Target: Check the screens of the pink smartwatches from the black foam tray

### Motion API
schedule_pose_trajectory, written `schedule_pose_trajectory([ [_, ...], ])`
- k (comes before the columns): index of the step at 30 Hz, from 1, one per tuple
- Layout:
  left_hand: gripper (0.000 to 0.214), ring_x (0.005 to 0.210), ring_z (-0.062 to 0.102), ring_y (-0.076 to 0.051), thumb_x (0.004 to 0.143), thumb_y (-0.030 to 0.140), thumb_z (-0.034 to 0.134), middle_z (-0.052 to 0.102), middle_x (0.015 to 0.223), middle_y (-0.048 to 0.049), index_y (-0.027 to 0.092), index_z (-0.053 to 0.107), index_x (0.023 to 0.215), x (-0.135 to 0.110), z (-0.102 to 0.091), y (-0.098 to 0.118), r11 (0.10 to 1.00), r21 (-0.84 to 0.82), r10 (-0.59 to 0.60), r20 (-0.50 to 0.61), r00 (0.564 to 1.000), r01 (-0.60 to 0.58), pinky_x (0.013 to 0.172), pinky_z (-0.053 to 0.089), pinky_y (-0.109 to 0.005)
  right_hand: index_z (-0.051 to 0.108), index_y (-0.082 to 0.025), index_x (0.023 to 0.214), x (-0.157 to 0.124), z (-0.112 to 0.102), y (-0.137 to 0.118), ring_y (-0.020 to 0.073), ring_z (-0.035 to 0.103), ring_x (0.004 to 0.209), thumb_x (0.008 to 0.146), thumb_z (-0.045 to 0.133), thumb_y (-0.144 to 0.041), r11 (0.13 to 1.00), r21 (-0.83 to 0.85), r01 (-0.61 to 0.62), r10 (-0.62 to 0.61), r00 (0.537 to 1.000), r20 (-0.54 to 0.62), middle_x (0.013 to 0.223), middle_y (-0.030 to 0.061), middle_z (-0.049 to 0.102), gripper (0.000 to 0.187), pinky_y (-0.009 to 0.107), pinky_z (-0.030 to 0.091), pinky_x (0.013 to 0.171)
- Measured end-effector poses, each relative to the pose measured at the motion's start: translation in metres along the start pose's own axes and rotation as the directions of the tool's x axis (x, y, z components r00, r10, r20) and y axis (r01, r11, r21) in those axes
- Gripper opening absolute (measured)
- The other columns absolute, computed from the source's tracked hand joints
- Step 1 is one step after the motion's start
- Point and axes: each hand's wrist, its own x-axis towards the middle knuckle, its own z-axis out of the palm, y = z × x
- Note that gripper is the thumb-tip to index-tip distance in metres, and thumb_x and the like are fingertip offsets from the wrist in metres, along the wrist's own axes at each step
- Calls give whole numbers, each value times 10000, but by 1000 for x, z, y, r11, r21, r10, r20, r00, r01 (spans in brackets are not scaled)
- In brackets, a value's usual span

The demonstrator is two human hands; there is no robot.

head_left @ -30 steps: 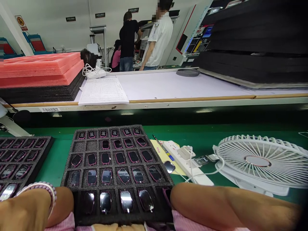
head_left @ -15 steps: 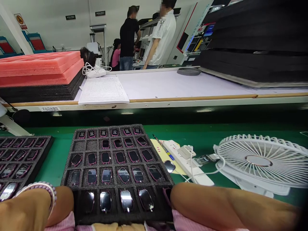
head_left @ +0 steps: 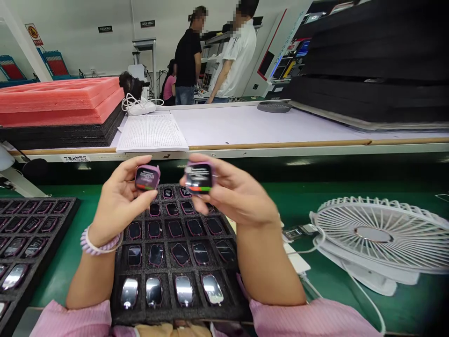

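Note:
My left hand (head_left: pixel 117 196) pinches a smartwatch case (head_left: pixel 147 178) with a purple frame and a lit screen, no strap on it. Another such smartwatch case (head_left: pixel 199 178) is held in my right hand (head_left: pixel 238 192), its screen lit with white text above a red and green strip. Both cases are raised side by side over the black foam tray (head_left: pixel 168 316). Rows of purple-edged watch cases (head_left: pixel 155 291) lie in the tray's compartments, most with dark or reflecting screens. My hands and forearms cover parts of the tray's upper left and right side.
A second filled foam tray (head_left: pixel 52 241) lies at left. At right are a white fan (head_left: pixel 375 234) and cables. On the shelf behind are pink foam (head_left: pixel 59 100), a printed sheet (head_left: pixel 152 133) and a black stack (head_left: pixel 365 70). Several people are further back.
Both hands have come up from the bottom corners to above the tray, now each with a lit watch case. One person in the background has turned slightly.

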Motion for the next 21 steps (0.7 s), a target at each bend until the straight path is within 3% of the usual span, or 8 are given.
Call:
schedule_pose_trajectory([
  [3, 530, 860, 692, -123, 823, 205, 811, 687, 1163, -69, 224, 595, 1306, 16, 7, -19, 997, -41, -59, -2, 998, 59, 663, 601, -168, 581, -215, 1438, 18, -6, 11, 175, 730, 810, 907, 853, -310, 990, 131, -52, 51, 999, 12, 1152, 91, 725, 604, 301, 645, 723],
  [6, 555, 803, 687, -106, 797, 191, 790, 663, 1161, -62, 219, 563, 1303, 24, 9, -31, 990, -79, -116, 47, 992, 120, 679, 628, -186, 569, -211, 1417, 29, -11, 22, 169, 739, 840, 872, 845, -222, 983, 161, -92, 91, 996, 16, 1131, 72, 723, 611, 284, 644, 749],
  [13, 433, 642, 672, -57, 798, 188, 774, 657, 1113, -33, 202, 558, 1173, 25, 12, -31, 979, -95, -172, 71, 983, 178, 626, 640, -175, 570, -177, 1323, 29, -9, 27, 134, 701, 770, 890, 824, -224, 992, 115, -49, 48, 999, 13, 1000, 37, 699, 505, 242, 601, 688],
  [21, 423, 700, 757, -108, 830, 175, 741, 665, 1173, -49, 202, 556, 1209, 24, 12, -33, 976, -132, -155, 122, 980, 171, 717, 686, -224, 574, -170, 1275, 30, -6, 26, 120, 686, 740, 856, 824, -207, 994, 107, -18, 20, 1000, -13, 980, 20, 676, 489, 239, 585, 687],
])
